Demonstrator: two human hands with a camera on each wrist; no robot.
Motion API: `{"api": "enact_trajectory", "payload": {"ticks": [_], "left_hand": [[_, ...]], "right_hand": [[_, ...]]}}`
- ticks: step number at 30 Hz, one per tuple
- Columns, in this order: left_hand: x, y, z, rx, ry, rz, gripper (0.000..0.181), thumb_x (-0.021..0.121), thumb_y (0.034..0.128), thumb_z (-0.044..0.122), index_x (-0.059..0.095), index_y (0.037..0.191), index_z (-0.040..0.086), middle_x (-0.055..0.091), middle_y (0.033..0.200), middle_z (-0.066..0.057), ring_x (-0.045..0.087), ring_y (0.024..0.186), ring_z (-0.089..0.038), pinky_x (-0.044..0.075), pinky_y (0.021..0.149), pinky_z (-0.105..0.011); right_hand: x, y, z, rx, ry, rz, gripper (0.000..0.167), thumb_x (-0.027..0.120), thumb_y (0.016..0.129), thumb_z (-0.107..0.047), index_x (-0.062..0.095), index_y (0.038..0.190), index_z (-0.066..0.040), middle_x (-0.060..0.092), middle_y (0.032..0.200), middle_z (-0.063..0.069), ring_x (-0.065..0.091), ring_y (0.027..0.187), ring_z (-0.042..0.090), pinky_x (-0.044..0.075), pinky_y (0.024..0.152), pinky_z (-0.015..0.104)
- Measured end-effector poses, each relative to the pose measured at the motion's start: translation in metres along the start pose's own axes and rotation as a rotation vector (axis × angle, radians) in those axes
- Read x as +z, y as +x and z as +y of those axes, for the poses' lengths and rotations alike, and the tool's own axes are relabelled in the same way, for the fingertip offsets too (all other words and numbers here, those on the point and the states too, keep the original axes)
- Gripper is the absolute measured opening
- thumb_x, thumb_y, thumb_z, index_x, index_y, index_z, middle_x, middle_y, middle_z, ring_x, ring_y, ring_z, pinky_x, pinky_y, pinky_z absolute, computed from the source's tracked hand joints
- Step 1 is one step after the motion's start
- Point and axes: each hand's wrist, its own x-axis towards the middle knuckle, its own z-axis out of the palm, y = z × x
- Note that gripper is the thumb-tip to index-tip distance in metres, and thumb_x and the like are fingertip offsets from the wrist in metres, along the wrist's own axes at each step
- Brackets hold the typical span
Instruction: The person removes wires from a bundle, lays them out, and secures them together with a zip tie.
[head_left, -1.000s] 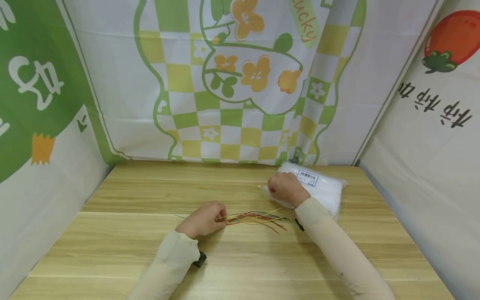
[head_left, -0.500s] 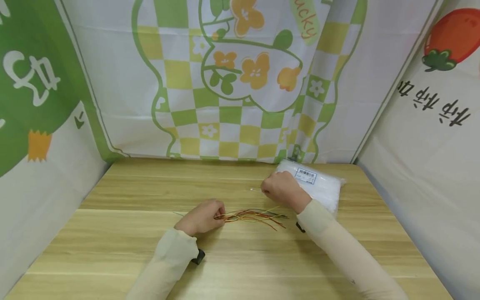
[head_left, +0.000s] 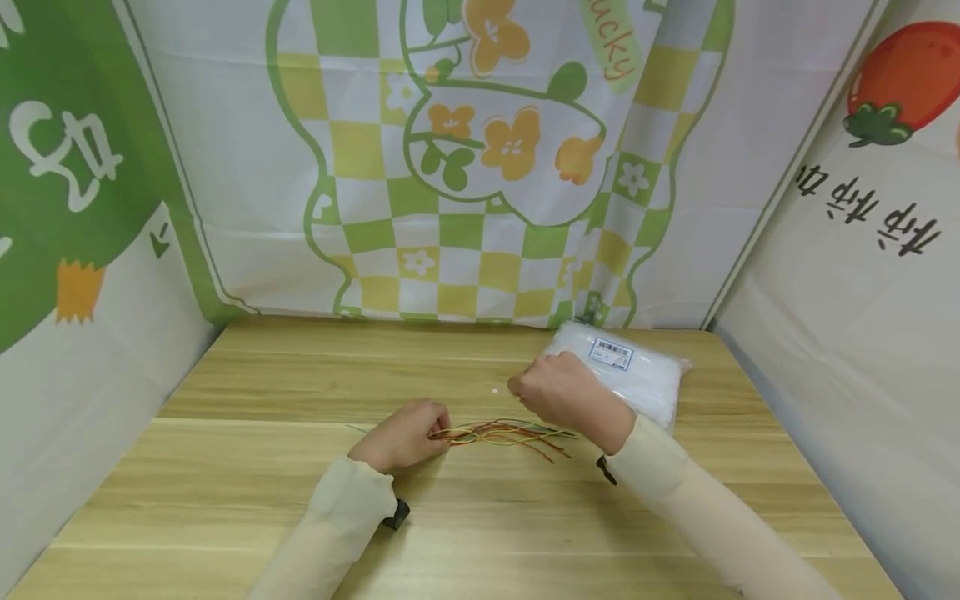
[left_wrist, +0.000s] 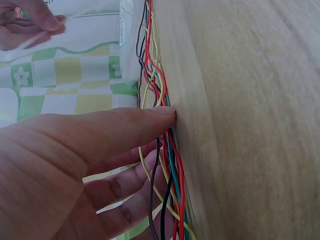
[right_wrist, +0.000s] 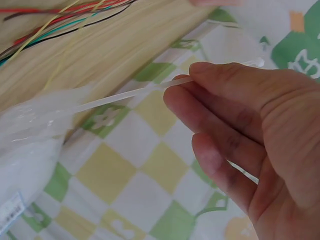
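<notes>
A loose bundle of thin wires [head_left: 504, 432], red, yellow, green and black, lies lengthwise over the middle of the table. My left hand [head_left: 405, 433] pinches it near its left part; in the left wrist view the thumb presses on the wires [left_wrist: 181, 190] with fingers behind them. Beyond the bundle and to the right, my right hand [head_left: 573, 396] is raised slightly above the table. Between its thumb and forefinger it pinches a thin white cable tie [right_wrist: 120, 95], whose small head sticks out past the thumb. In the head view most of the tie is hidden by the hand.
A clear plastic bag of white contents [head_left: 648, 379] with a barcode label [head_left: 611, 353] lies behind the right forearm. The wooden table [head_left: 300, 358] ends at a printed cloth backdrop [head_left: 457, 250], with cloth walls on both sides.
My right hand has drawn left and toward me, away from the bag, bringing the cable tie with it. The left hand keeps its pinch on the wires.
</notes>
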Motion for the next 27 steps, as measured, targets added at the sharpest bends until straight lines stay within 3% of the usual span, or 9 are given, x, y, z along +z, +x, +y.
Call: {"api": "enact_trajectory", "payload": {"ticks": [6,11,22,27], "left_hand": [[-0.001,-0.002,0.002,-0.008,-0.007,-0.008,0.013,0.079,0.0931,0.009,0.07,0.102,0.005,0.067,0.097,-0.005,0.057,0.087,-0.016,0.051,0.082,-0.037],[-0.002,-0.003,0.004,-0.006,-0.004,-0.003,0.013,0.079,0.0931,0.009,0.07,0.102,0.005,0.067,0.099,-0.006,0.058,0.089,-0.017,0.051,0.083,-0.038],[0.0,-0.001,0.001,-0.008,-0.006,-0.004,0.015,0.079,0.0933,0.009,0.07,0.104,0.004,0.067,0.1,-0.006,0.056,0.089,-0.016,0.051,0.084,-0.038],[0.0,-0.001,0.001,-0.008,-0.002,0.0,0.015,0.079,0.0932,0.009,0.069,0.103,0.005,0.067,0.1,-0.006,0.056,0.089,-0.016,0.051,0.084,-0.037]], "right_hand": [[-0.017,-0.003,-0.013,-0.049,0.035,0.049,0.04,0.072,0.087,-0.003,0.045,0.063,-0.022,0.037,0.058,-0.008,0.029,0.052,0.006,0.029,0.042,0.027],[-0.026,-0.008,-0.02,-0.1,0.103,0.091,0.03,0.076,0.085,-0.004,0.057,0.07,-0.021,0.051,0.064,-0.008,0.039,0.051,0.005,0.032,0.043,0.024],[-0.045,-0.022,-0.034,-0.214,0.152,0.258,0.021,0.085,0.086,-0.012,0.066,0.08,-0.019,0.059,0.069,-0.009,0.05,0.051,0.004,0.04,0.046,0.022],[-0.05,-0.029,-0.045,-0.26,0.215,0.326,0.025,0.087,0.083,-0.01,0.063,0.08,-0.018,0.059,0.068,-0.009,0.046,0.052,0.002,0.036,0.047,0.017]]}}
